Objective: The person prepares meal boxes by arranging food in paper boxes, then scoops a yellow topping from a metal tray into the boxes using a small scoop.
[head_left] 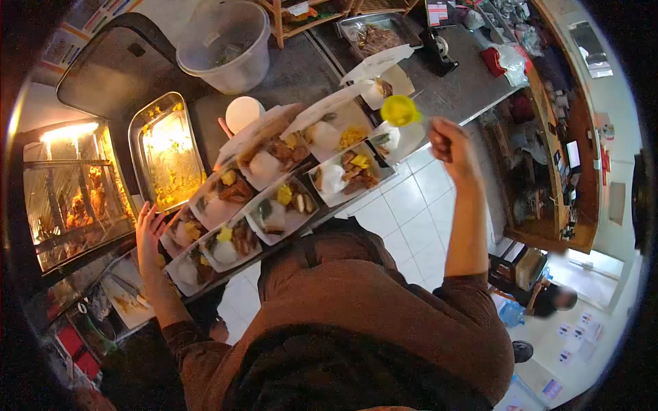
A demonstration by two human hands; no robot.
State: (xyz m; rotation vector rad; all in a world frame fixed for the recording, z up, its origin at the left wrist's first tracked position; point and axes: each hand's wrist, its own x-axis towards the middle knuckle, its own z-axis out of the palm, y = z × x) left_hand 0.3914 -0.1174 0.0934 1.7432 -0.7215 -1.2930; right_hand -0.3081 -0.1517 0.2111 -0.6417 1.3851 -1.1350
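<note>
One bright yellow scoop [401, 109], round-bowled and slightly blurred, is held in your right hand [449, 142], near the right end of the open food boxes [377, 63]. Its bowl points left and slightly forward, long axis slanting from your curled fingers. Your left hand [148, 231] spreads wide beside the boxes' left end.

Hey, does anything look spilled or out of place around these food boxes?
Nothing looks clearly spilled; only the metal tray by the left hand looks messy, with yellow scraps scattered over its base.

No readable lettering anywhere, print on the wall sheets [580, 334] and corner poster [89, 18] too small.
</note>
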